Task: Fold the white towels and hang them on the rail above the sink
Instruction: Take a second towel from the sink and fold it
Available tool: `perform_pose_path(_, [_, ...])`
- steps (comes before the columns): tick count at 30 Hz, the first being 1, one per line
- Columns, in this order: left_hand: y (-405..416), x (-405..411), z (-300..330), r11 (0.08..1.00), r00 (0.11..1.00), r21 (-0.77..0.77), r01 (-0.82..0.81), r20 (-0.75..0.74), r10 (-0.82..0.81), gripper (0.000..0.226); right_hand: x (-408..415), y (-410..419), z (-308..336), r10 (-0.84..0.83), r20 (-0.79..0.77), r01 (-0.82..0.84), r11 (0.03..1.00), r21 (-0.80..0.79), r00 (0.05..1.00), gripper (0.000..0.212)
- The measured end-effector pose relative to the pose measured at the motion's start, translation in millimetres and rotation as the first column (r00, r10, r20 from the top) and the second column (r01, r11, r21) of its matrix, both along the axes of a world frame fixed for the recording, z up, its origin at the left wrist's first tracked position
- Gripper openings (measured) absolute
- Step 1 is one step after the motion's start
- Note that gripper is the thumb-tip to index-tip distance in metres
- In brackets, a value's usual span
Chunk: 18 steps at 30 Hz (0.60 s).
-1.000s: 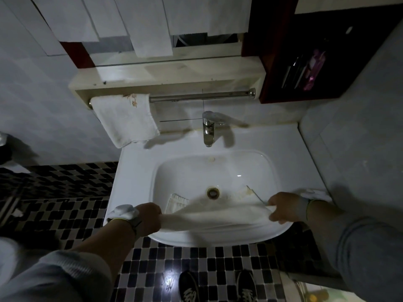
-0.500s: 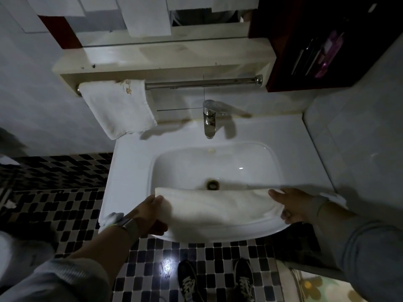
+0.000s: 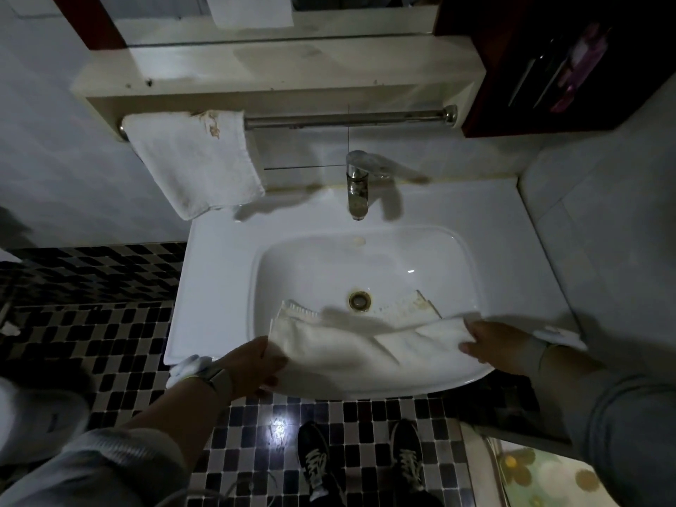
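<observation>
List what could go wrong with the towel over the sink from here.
1. The towel sags into the sink near the drain; it may pick up dirt or damp.
2. The left hand and right hand hold only its ends, so the fold may come out uneven.
3. A hung towel already covers the left of the rail; hanging the next one could knock it.

One white towel (image 3: 194, 162) hung folded over the rail (image 3: 347, 118); another towel (image 3: 351, 345) lay rumpled across the sink (image 3: 365, 265) front.

Dim room: checkered floor (image 3: 120, 334), pale wall (image 3: 66, 184), apparently a mirror (image 3: 256, 16).
</observation>
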<state>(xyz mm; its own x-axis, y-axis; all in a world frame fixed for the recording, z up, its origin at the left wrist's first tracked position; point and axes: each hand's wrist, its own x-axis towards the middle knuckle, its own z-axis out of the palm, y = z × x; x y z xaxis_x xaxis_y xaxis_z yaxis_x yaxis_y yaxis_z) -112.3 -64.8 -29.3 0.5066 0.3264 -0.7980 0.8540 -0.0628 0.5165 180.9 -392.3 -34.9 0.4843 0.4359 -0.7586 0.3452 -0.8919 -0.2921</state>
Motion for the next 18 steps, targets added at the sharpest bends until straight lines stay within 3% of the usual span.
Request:
perform_pose_path(1, [3, 1, 3, 0.998, 0.998, -0.04, -0.047, 0.035, 0.049, 0.029, 0, 4, 4, -0.13, -0.043, 0.132, 0.988, 0.073, 0.991, 0.055])
perform_pose_path(3, [7, 5, 8, 0.986, 0.983, -0.077, -0.147, 0.095, 0.155, 0.029, 1, 14, 12, -0.335, -0.114, 0.351, 0.917, 0.187, 0.935, 0.053])
perform_pose_path(5, [9, 10, 14, 0.97, 0.964, -0.073, -0.23, 0.12, 0.238, 0.029, 3, 23, 19, -0.448, -0.129, 0.466, 0.857, 0.218, 0.885, 0.033])
perform_pose_path(7, [9, 12, 15, 0.969, 0.967, -0.024, -0.244, 0.074, 0.245, 0.036, 3, 28, 16, -0.487, -0.135, 0.505, 0.835, 0.216, 0.863, 0.032])
perform_pose_path(10, [8, 7, 5, 0.989, 0.989, -0.046, -0.141, -0.06, 0.138, 0.04, -2, 26, -3, -0.465, -0.154, 0.478, 0.876, 0.062, 0.872, 0.029])
perform_pose_path(14, [6, -2, -12, 1.0, 0.993, -0.022, 0.009, -0.121, -0.011, 0.037, -11, 17, -14, -0.272, -0.217, 0.263, 0.962, -0.069, 0.938, 0.026])
perform_pose_path(16, [9, -3, -11, 0.998, 0.995, -0.054, -0.04, -0.091, 0.035, 0.034, -9, 15, -15, -0.193, -0.178, 0.184, 0.981, -0.068, 0.965, 0.024])
perform_pose_path(18, [12, -3, -5, 0.987, 0.991, -0.102, -0.126, -0.055, 0.121, 0.021, -8, 14, -16, -0.232, -0.184, 0.226, 0.973, -0.053, 0.955, 0.027])
